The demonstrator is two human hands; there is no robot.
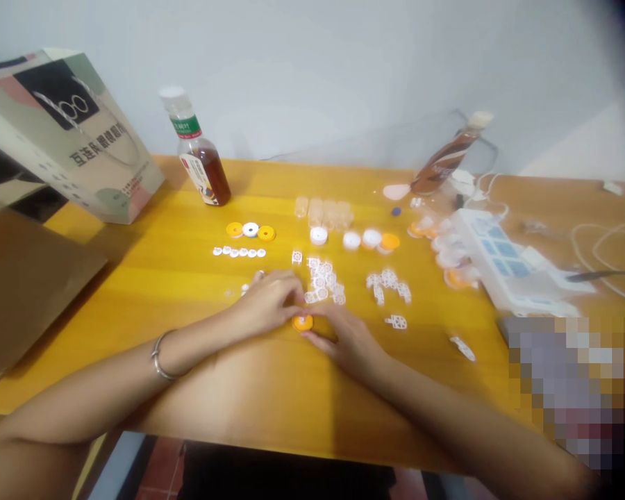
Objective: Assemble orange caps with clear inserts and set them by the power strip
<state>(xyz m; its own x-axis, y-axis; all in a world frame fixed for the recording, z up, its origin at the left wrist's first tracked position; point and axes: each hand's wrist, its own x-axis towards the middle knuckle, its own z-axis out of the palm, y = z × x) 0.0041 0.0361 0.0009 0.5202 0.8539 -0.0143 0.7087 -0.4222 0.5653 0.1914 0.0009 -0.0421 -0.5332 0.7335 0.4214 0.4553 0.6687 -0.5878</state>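
Near the front middle of the table, an orange round cap-like disc (303, 323) with a small pale piece at its centre is between my two hands. My right hand (348, 340) grips its side, index finger over the top edge and thumb below. My left hand (268, 300), with a bracelet on its wrist, has its fingers bent together at the disc's upper left edge; some fingertips are hidden. Just beyond lie several white wheel-patterned plastic pieces (320, 279), with more (389, 279) to the right. A row of small white discs (239, 253) lies beyond my left hand.
Farther back are orange and white round caps (266, 233) and clear cups (330, 213). A tea bottle (203, 163) and a paper bag (88, 146) stand left. A brown bottle (442, 163), a white tray with blue compartments (500, 250) and cables (604, 236) are right.
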